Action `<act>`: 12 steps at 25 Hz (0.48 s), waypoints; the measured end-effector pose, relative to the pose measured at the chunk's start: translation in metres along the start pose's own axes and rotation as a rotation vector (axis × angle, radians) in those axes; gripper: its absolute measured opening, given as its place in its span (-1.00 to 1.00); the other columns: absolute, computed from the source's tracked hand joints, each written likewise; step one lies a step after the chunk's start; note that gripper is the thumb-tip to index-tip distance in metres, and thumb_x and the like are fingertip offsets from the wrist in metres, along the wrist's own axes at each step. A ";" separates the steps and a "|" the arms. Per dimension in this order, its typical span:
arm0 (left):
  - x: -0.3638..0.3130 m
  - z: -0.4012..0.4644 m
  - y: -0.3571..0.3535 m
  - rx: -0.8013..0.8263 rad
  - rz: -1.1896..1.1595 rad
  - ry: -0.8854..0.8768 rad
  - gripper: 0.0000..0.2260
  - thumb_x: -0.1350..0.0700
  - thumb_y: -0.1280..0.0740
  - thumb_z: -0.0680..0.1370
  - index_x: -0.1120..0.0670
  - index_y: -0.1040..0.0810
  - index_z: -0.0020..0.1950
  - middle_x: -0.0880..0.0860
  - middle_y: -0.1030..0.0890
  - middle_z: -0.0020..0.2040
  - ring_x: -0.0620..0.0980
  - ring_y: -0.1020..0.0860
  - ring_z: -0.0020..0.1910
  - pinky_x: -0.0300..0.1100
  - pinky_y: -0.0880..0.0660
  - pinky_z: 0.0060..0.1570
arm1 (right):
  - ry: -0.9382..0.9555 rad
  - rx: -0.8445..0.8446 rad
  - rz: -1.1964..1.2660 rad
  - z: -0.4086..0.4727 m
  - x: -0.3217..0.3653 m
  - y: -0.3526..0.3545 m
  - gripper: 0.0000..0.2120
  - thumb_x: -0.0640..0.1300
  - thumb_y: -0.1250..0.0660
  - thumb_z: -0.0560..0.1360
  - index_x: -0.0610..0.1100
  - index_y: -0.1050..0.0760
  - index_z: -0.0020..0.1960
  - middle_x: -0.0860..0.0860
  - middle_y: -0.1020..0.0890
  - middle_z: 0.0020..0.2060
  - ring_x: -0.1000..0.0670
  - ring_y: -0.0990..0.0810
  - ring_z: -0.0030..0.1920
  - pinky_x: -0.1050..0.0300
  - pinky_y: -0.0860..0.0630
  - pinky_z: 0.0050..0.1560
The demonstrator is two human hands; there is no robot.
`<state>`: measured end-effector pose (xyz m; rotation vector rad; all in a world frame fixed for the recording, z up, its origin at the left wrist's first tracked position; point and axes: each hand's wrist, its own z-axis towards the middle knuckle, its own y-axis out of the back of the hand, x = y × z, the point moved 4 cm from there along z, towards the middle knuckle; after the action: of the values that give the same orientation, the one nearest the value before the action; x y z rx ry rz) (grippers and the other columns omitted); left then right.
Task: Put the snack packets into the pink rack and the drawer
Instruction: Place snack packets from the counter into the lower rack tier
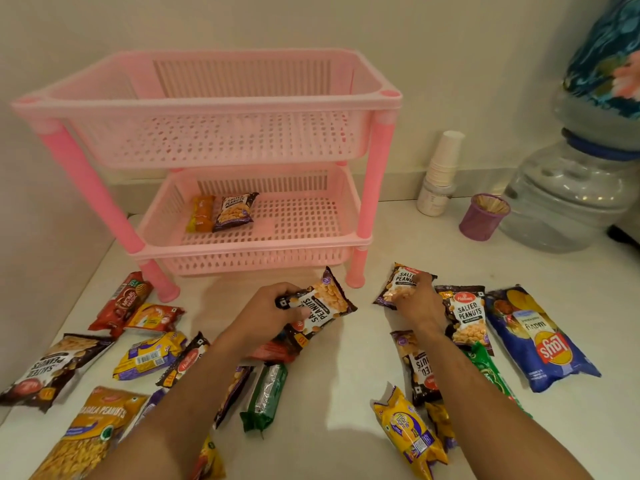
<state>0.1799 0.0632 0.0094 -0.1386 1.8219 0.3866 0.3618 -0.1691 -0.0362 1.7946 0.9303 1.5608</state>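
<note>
Left hand (268, 306) grips peanut packet (320, 306); right hand (417, 301) fingers curl round second packet (401, 284), probably lifted. Carry both level into rack (242, 216) lower tier, beside packets there.

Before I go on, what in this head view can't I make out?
- Drawer: not in the head view at all.
- Packets under the left forearm: partly covered, labels unreadable.
- Masala peanuts packet: cut off by the bottom edge.
- Orange packet on the rack's lower tier: print too small to read.
- Right hand covers much of its peanut packet; the grip underneath is hidden.
</note>
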 end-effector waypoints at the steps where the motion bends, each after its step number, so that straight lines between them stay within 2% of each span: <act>1: -0.004 -0.003 0.010 -0.002 0.017 -0.016 -0.78 0.23 -0.49 0.44 0.10 -0.60 0.06 0.08 -0.71 -0.06 0.08 -0.69 -0.10 -0.05 -0.63 -0.10 | 0.004 -0.010 0.041 0.001 0.000 0.001 -0.56 -0.16 -0.42 0.42 -0.11 -0.35 0.24 -0.18 -0.59 0.04 -0.25 -0.58 0.04 -0.08 -0.52 -0.05; 4: -0.017 -0.014 0.040 -0.028 0.051 -0.069 -0.72 0.21 -0.54 0.38 0.03 -0.62 0.04 0.02 -0.69 -0.01 0.00 -0.68 -0.08 -0.17 -0.60 -0.13 | 0.069 -0.050 0.182 0.000 0.006 0.009 -0.75 -0.24 -0.46 0.39 -0.09 -0.47 0.01 -0.05 -0.62 -0.19 -0.13 -0.62 -0.10 0.04 -0.51 -0.16; 7: -0.032 -0.023 0.073 -0.106 0.033 -0.101 -0.65 0.20 -0.57 0.33 -0.08 -0.61 0.03 0.00 -0.64 0.02 -0.06 -0.66 -0.13 -0.21 -0.57 -0.16 | 0.180 -0.016 0.249 -0.013 0.024 0.024 -0.79 -0.22 -0.52 0.36 -0.03 -0.51 -0.14 0.03 -0.65 -0.29 -0.01 -0.64 -0.23 0.12 -0.50 -0.26; 10: -0.047 -0.027 0.101 -0.138 -0.035 -0.105 -0.53 0.19 -0.57 0.29 -0.10 -0.55 0.12 0.02 -0.68 -0.08 -0.07 -0.66 -0.16 -0.25 -0.57 -0.21 | 0.288 0.132 0.341 -0.039 0.040 0.036 -0.78 -0.24 -0.53 0.36 -0.02 -0.52 -0.16 -0.02 -0.65 -0.35 -0.08 -0.67 -0.30 -0.02 -0.59 -0.24; 12: -0.058 -0.024 0.116 -0.141 -0.123 -0.127 -0.49 0.25 -0.54 0.29 -0.02 -0.50 0.18 0.03 -0.70 -0.16 -0.07 -0.66 -0.24 -0.25 -0.57 -0.30 | 0.342 0.252 0.387 -0.058 0.048 0.042 -0.78 -0.29 -0.52 0.37 -0.06 -0.53 -0.16 -0.09 -0.63 -0.36 -0.12 -0.66 -0.34 -0.04 -0.60 -0.28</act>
<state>0.1409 0.1585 0.0919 -0.3153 1.6520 0.4271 0.3134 -0.1562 0.0344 2.0086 1.0135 2.1247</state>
